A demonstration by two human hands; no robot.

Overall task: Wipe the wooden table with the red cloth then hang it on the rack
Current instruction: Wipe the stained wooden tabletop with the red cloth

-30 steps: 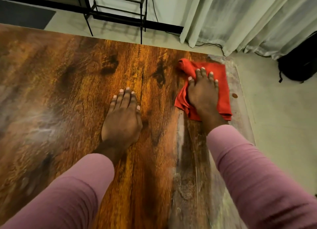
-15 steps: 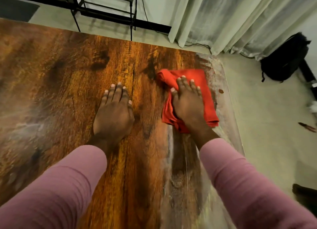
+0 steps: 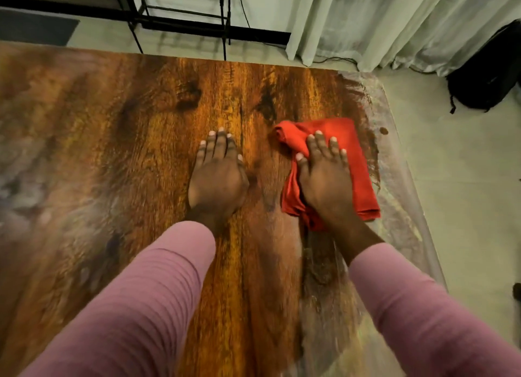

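Observation:
A folded red cloth (image 3: 358, 162) lies flat on the wooden table (image 3: 127, 151), near its right edge. My right hand (image 3: 324, 176) presses down on the cloth with fingers spread, palm flat over its left half. My left hand (image 3: 217, 176) rests flat on the bare wood just left of the cloth, holding nothing. A black metal rack (image 3: 180, 9) stands on the floor beyond the table's far edge.
Pale curtains (image 3: 394, 24) hang at the back right, with a cable on the floor below them. A black bag (image 3: 487, 71) sits on the floor at the right. The table's right strip (image 3: 400, 207) looks worn and greyish. A small brown speck (image 3: 383, 130) lies there.
My right hand has drawn the red cloth toward me and slightly left, away from the far right corner. My left hand has stayed planted on the wood.

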